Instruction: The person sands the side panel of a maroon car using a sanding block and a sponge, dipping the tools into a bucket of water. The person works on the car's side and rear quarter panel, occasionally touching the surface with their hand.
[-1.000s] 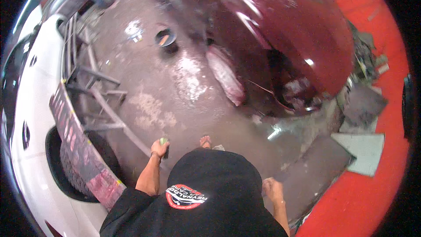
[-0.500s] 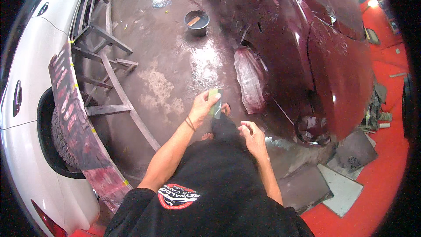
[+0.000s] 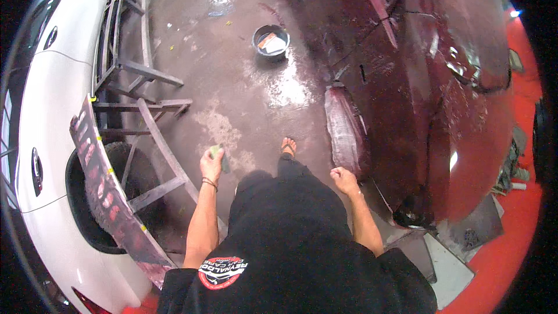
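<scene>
My left hand (image 3: 211, 164) is closed around a small flat green pad (image 3: 225, 161), held out at waist height over the wet floor. Only the pad's edges show past the fingers, so its exact kind is unclear. My right hand (image 3: 346, 181) hangs in front of me with curled fingers, near the side of a dark red car (image 3: 401, 110). Whether anything small is inside those fingers is hidden. A pale, wrinkled covering (image 3: 344, 131) over a wheel-like shape on the car is just beyond that hand.
A dark bucket (image 3: 272, 56) with a brown-and-white piece inside stands ahead on the floor. Along the left are grey metal stands (image 3: 152, 134), a long paint-stained panel (image 3: 104, 180) and a white car (image 3: 49, 104). Flat boards (image 3: 452, 270) lie at the lower right.
My left hand has moved left and down with the green pad. The right hand's fingers have curled in closer. My view has shifted, and a sandalled foot now shows ahead.
</scene>
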`<state>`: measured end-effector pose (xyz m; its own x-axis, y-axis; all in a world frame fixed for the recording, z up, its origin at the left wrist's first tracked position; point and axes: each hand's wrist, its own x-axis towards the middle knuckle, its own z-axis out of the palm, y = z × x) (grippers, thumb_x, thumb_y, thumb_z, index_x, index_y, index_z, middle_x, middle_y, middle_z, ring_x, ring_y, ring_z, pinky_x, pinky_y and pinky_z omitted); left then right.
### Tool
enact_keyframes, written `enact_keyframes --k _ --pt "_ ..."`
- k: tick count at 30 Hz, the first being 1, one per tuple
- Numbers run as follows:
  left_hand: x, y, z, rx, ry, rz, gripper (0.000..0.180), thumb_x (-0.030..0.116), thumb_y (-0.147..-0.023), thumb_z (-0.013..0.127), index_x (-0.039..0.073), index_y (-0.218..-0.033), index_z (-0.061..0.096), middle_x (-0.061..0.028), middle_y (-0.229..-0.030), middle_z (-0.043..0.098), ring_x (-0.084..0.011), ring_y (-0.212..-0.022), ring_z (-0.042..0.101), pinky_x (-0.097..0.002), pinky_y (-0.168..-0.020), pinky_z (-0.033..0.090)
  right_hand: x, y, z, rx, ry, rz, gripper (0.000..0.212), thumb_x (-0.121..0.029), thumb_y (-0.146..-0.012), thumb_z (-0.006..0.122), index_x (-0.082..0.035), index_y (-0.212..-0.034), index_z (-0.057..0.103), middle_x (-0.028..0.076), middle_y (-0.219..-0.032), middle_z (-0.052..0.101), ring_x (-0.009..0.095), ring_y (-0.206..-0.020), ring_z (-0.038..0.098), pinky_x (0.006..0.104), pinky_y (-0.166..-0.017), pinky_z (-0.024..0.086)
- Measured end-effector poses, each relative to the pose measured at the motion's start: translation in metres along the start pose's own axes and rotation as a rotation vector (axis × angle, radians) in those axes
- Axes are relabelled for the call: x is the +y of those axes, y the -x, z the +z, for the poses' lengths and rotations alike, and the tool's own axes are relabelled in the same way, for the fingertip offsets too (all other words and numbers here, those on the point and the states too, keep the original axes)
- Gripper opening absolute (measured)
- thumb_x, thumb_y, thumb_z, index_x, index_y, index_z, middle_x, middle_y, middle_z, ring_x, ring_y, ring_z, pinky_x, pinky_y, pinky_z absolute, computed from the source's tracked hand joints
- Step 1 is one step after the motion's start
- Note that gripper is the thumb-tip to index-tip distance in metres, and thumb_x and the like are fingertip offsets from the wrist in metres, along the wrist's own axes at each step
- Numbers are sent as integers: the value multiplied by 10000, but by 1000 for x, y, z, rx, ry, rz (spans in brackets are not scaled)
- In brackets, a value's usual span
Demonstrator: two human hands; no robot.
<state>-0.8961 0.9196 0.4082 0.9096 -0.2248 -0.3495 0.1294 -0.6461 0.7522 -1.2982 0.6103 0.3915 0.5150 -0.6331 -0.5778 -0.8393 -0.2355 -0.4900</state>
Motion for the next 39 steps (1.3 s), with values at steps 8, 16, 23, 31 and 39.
enact_keyframes --k 8,16,23,31,39 --pt "-163 49 -103 37 -688 -430 704 559 -806 818 -30 -1183 733 -280 -1119 743 -436 -1094 712 -499 -951 551 43 -78 7 -103 -167 182 210 -188 -978 603 -65 -1089 732 64 -908 766 147 -698 700 327 -686 563" --pt "-121 27 -66 -131 -620 -534 668 555 -838 797 -3 -1198 721 -266 -1159 737 -416 -1163 691 -482 -1001 535 -54 -130 -23 -158 -65 197 288 -320 -971 618 -111 -1103 765 171 -1076 775 340 -1064 729 434 -965 542" --pt "-51 -147 -65 -201 -573 -425 635 528 -852 781 26 -1232 696 -227 -1176 743 -410 -1145 697 -488 -994 537 -184 -181 -61 -68 -143 250 278 -220 -985 585 -54 -1147 738 100 -1006 788 214 -914 737 366 -861 564" --pt "40 -377 -105 -175 -651 -149 609 545 -869 749 71 -1247 693 -202 -1199 742 -400 -1168 690 -531 -991 525 -228 -187 -34 14 -240 348 286 -242 -1010 604 -36 -1151 743 83 -924 765 181 -811 720 348 -746 566" --pt "98 -488 -74 -331 -714 -51 652 593 -865 726 119 -1311 680 -190 -1210 741 -391 -1176 690 -556 -991 510 -240 -142 3 7 -189 422 294 -287 -1020 630 -47 -1144 746 170 -1022 775 280 -947 749 393 -899 560"
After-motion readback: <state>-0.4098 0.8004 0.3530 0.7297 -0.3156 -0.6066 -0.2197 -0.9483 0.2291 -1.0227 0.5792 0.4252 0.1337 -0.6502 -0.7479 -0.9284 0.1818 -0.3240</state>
